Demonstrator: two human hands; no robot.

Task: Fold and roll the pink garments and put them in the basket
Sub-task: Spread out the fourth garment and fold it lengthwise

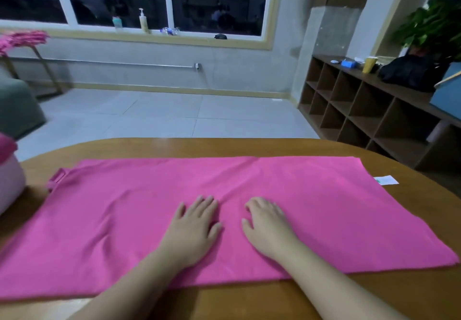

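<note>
1. Pink garment (124,220) spread flat along the wooden table (424,294), folded into a long band reaching from the left edge almost to the right edge.
2. Collar end (57,178) of that garment toward the far left corner of the table; a white label (386,180) sticking out at the far right corner of the cloth, lying on the bare wood.
3. Left hand (193,230) palm down on the middle of the garment, fingers straight and slightly spread, gripping nothing.
4. Right hand (268,225) just beside it, also flat on the cloth, fingers relaxed and slightly bent, nothing pinched.
5. Both forearms crossing the near edge of the table onto the fabric.
6. Pale pink rounded container (10,182) at the left edge of the table, with more pink cloth (7,145) on top; cannot tell whether a basket.
7. Beyond the far edge: tiled floor (162,115), dark cubby shelf (361,110) to the right, window (149,0) with bottles (143,21) on its sill.
</note>
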